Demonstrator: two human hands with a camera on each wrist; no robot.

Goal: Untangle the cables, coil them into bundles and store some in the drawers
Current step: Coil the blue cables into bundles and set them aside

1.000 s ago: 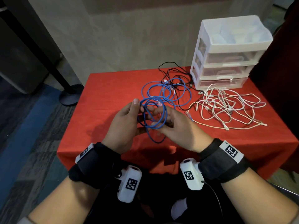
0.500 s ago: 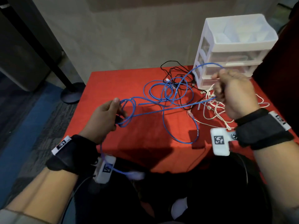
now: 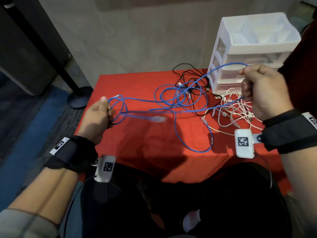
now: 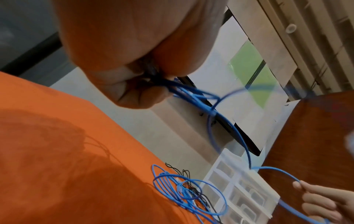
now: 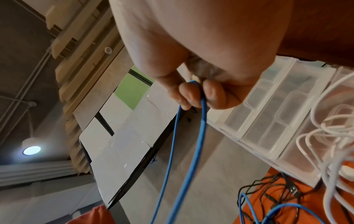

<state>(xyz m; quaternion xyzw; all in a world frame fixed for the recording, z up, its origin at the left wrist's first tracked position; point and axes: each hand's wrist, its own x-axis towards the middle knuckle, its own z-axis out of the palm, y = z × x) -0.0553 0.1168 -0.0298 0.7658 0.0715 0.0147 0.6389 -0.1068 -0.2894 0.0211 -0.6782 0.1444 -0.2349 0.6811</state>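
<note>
A blue cable [image 3: 175, 110] stretches taut above the red table [image 3: 137, 83] between my two hands. My left hand [image 3: 103, 114] grips a small coil of its loops [image 4: 191, 94] at the left. Raised in front of the white drawer unit [image 3: 253, 47], my right hand [image 3: 257, 88] is curled round a bend of the same cable [image 5: 201, 106]. A loose plug end [image 3: 157, 119] swings blurred below the taut strand. More blue loops [image 3: 178, 95] lie tangled with a black cable [image 3: 188, 74] at the table's back. A white cable tangle [image 3: 235, 109] lies under my right hand.
The drawer unit has three shut clear drawers and an open divided top tray [image 3: 257, 31]. A black pole with a round base [image 3: 77, 98] stands on the floor left of the table. A beige wall [image 3: 137, 40] rises behind it.
My hands were together over a blue coil; they have pulled wide apart, the right rising toward the drawers, the left moving left. The cable now runs taut and its free end swings.
</note>
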